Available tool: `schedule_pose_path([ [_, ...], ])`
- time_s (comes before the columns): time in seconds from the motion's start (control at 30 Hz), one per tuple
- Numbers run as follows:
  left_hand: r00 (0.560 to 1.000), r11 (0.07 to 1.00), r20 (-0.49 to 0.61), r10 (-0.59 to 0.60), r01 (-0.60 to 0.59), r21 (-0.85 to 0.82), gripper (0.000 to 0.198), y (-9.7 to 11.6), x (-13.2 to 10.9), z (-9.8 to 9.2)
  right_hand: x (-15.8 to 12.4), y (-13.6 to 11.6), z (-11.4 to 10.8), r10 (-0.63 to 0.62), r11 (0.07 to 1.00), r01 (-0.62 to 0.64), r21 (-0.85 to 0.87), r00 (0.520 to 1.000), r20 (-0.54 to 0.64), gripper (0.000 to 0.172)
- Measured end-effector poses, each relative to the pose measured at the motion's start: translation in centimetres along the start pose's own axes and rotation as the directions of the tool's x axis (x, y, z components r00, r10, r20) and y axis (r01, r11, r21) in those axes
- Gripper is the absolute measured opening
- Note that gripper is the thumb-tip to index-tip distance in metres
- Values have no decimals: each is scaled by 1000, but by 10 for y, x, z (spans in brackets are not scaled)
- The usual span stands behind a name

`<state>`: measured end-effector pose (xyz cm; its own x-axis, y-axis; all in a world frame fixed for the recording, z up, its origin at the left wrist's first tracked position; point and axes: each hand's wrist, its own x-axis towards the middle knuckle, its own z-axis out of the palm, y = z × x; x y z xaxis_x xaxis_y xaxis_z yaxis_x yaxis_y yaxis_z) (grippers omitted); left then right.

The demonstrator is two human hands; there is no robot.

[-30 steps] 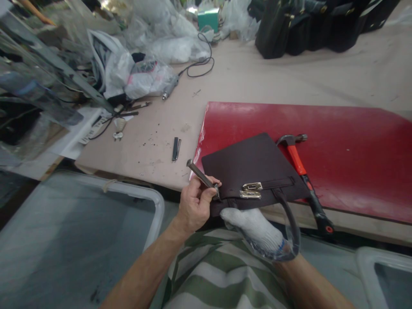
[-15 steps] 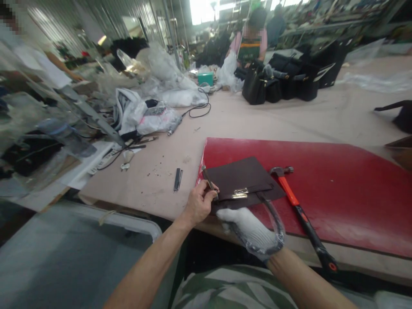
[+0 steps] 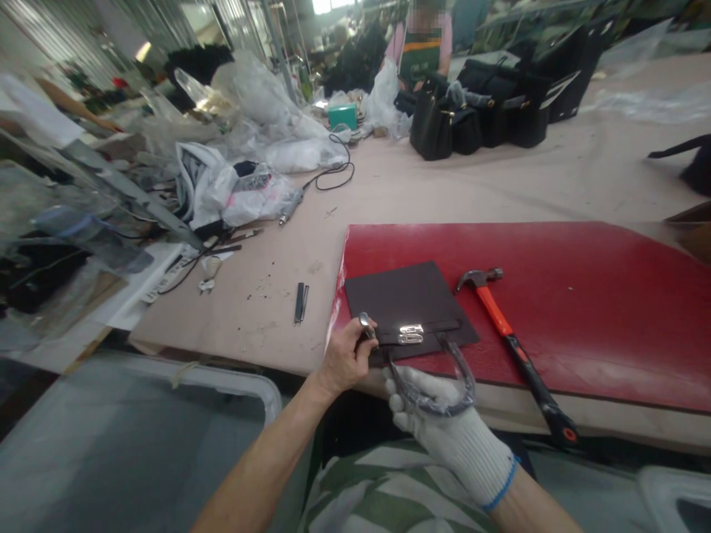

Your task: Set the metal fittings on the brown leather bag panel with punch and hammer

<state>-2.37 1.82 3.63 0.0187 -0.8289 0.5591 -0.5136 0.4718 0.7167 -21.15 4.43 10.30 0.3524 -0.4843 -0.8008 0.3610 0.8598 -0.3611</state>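
A dark brown panel (image 3: 397, 294) with two shiny metal clasps (image 3: 411, 334) lies on the red board (image 3: 600, 318). My left hand (image 3: 345, 354) pinches a small metal tool (image 3: 365, 324) at the panel's near left corner. In a white knit glove, my right hand (image 3: 430, 400) is below the panel's near edge, with its fingers curled around a plastic-wrapped handle (image 3: 466, 389) that loops from the panel. To the right, a claw hammer (image 3: 503, 326) with an orange and black handle rests on the board.
Two thin tools (image 3: 301, 302) lie left of the board. Black bags (image 3: 472, 122), a teal box (image 3: 343, 116) and plastic wrapping (image 3: 261, 196) are farther back. A person (image 3: 425, 48) is across the table. A grey bin (image 3: 138, 429) stands at lower left.
The metal tool in my left hand has tilted, its end now facing up toward the camera. My gloved right hand has moved slightly down and now curls round the handle. The view has shifted.
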Motion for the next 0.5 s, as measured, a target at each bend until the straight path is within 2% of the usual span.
schedule_pose_path([
  [0.1,999,999,-7,33,-33,7,23,-5,-4,3,-17,7,-35,-21,999,20,-45,1000,-22,25],
  [0.13,999,999,-8,36,-36,8,24,-5,-4,3,-25,5,-48,-14,989,14,-149,1000,1,24],
  [0.17,999,999,-6,39,-39,7,24,-6,-4,3,-34,-2,-61,-21,935,32,-354,999,34,24],
  [0.2,999,999,-1,41,-41,5,24,-5,-5,3,-43,-13,-72,-39,798,78,-597,996,77,28],
  [0.23,999,999,5,42,-42,3,24,-5,-5,3,-52,-26,-80,-59,591,90,-802,996,69,31],
  [0.27,999,999,8,42,-42,-2,24,-4,-5,4,-59,-42,-86,-195,365,107,-925,980,37,33],
  [0.3,999,999,6,42,-41,-9,23,-3,-5,4,-63,-59,-89,-395,139,87,-986,918,25,34],
  [0.33,999,999,1,39,-39,-19,22,-3,-5,4,-65,-76,-90,-591,-38,-12,-999,807,13,33],
  [0.37,999,999,-8,35,-35,-31,21,-2,-5,4,-64,-90,-90,-747,-183,-130,-975,663,51,39],
  [0.4,999,999,-16,28,-29,-41,20,-1,-4,4,-60,-102,-89,-819,-303,-239,-922,560,124,46],
  [0.43,1000,999,-20,20,-21,-49,20,0,-4,4,-54,-111,-87,-840,-382,-329,-863,513,176,50],
  [0.47,1000,998,-19,10,-11,-55,19,1,-3,4,-47,-118,-85,-830,-441,-381,-813,518,207,52],
  [0.5,1000,998,-13,1,-2,-62,18,1,-2,4,-40,-122,-84,-804,-479,-398,-782,556,209,50],
])
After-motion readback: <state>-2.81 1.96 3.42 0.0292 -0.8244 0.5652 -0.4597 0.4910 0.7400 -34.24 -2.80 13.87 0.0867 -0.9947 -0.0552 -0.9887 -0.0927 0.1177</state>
